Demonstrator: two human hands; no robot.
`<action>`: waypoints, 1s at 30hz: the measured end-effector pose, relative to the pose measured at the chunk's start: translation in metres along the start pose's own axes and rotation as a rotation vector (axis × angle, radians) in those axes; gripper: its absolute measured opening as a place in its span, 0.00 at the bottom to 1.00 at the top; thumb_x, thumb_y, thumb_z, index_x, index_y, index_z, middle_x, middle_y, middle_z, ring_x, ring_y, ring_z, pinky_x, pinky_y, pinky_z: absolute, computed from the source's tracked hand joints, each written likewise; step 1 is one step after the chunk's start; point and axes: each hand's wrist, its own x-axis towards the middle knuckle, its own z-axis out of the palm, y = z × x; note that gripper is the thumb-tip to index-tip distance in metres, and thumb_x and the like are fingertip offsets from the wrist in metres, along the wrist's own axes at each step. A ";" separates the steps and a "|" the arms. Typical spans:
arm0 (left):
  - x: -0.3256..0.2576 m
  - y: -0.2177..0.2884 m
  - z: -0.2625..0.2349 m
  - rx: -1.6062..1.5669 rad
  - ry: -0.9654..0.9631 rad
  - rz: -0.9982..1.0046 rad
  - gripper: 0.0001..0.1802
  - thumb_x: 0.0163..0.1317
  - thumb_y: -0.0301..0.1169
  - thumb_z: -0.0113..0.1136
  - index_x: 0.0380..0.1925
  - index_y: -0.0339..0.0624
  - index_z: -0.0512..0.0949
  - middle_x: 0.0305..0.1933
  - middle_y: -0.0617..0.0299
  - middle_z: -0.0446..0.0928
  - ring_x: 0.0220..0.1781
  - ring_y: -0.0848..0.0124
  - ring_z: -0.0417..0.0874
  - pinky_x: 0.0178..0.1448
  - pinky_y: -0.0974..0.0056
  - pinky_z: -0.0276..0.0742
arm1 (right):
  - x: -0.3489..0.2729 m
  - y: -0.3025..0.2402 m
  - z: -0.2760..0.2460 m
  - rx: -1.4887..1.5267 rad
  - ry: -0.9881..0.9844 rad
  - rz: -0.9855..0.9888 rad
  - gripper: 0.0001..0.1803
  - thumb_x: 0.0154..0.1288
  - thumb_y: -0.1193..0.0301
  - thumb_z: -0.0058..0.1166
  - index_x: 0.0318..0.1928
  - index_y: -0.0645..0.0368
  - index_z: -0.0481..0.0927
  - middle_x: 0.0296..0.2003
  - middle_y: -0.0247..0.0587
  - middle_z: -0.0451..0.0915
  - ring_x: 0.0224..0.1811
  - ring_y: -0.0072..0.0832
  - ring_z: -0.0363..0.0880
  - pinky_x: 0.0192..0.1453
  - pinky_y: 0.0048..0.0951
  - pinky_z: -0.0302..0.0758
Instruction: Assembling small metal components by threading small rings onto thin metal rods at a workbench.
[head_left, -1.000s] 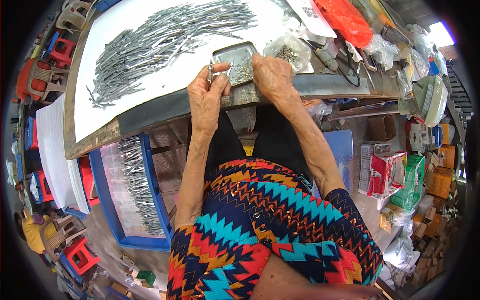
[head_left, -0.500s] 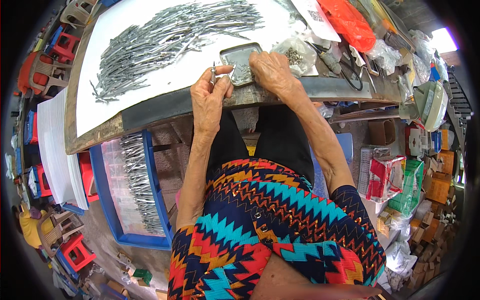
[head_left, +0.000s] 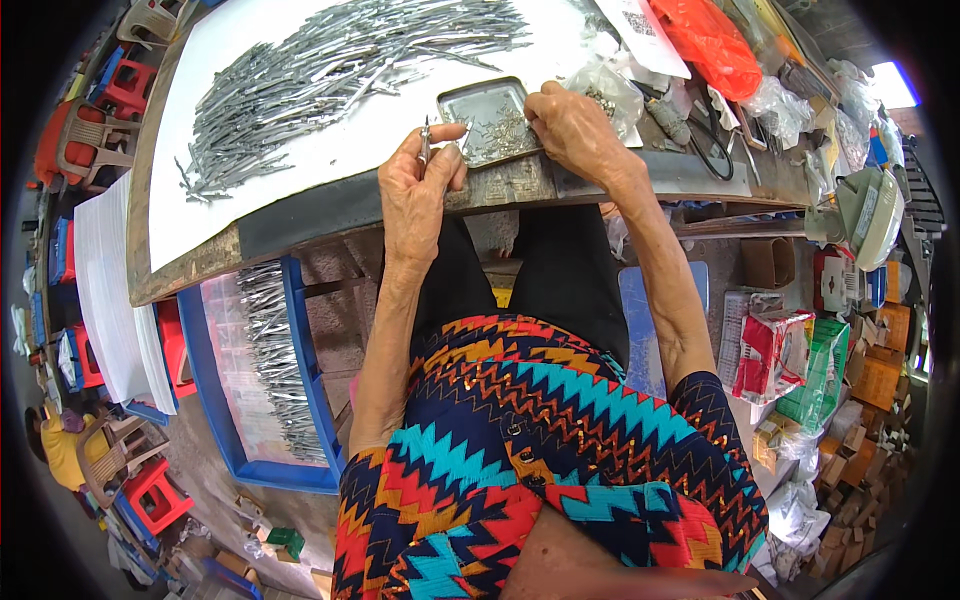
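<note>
My left hand [head_left: 420, 180] rests at the table's front edge and pinches a thin grey metal piece [head_left: 426, 136] upright between thumb and fingers. My right hand [head_left: 572, 130] lies on the right side of a shallow metal tray [head_left: 478, 102] filled with small metal bits, its fingertips down among them. What those fingers hold is hidden. A large heap of long grey metal pieces [head_left: 330, 70] spreads over a white sheet [head_left: 250, 200] behind and to the left of the tray.
A clear plastic bag of small parts [head_left: 610, 90], black pliers [head_left: 700, 140] and an orange bag [head_left: 715, 45] lie right of the tray. A blue crate with more metal pieces [head_left: 265, 370] stands under the table, left. Boxes and packets [head_left: 790, 360] crowd the right.
My left hand has drawn slightly away from the tray with the thin metal piece. My right hand stays at the tray's right side.
</note>
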 end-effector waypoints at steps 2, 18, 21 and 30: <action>0.002 -0.004 0.000 -0.048 -0.006 0.038 0.10 0.59 0.24 0.48 0.39 0.32 0.73 0.17 0.70 0.64 0.19 0.83 0.62 0.22 0.78 0.54 | 0.000 0.002 0.000 -0.009 -0.013 -0.004 0.03 0.52 0.78 0.48 0.26 0.65 0.71 0.27 0.48 0.71 0.31 0.46 0.73 0.34 0.40 0.68; 0.002 -0.009 0.005 -0.019 -0.014 0.044 0.12 0.57 0.31 0.53 0.39 0.37 0.75 0.15 0.69 0.66 0.15 0.86 0.58 0.19 0.79 0.49 | -0.004 -0.013 0.007 -0.129 0.114 -0.057 0.06 0.44 0.77 0.52 0.26 0.64 0.72 0.25 0.48 0.74 0.30 0.42 0.76 0.30 0.38 0.73; 0.002 -0.008 0.005 -0.009 -0.008 0.024 0.12 0.57 0.30 0.53 0.39 0.36 0.75 0.15 0.69 0.66 0.16 0.86 0.58 0.19 0.79 0.49 | 0.000 -0.022 0.000 -0.173 0.030 -0.029 0.06 0.42 0.77 0.54 0.25 0.65 0.73 0.24 0.48 0.74 0.32 0.40 0.75 0.31 0.37 0.74; 0.017 -0.010 0.016 -0.093 -0.002 0.034 0.11 0.58 0.26 0.49 0.39 0.35 0.74 0.16 0.68 0.68 0.16 0.86 0.60 0.18 0.79 0.51 | 0.003 -0.012 0.007 0.357 0.194 0.134 0.08 0.53 0.72 0.51 0.24 0.66 0.73 0.17 0.41 0.73 0.19 0.30 0.71 0.24 0.30 0.68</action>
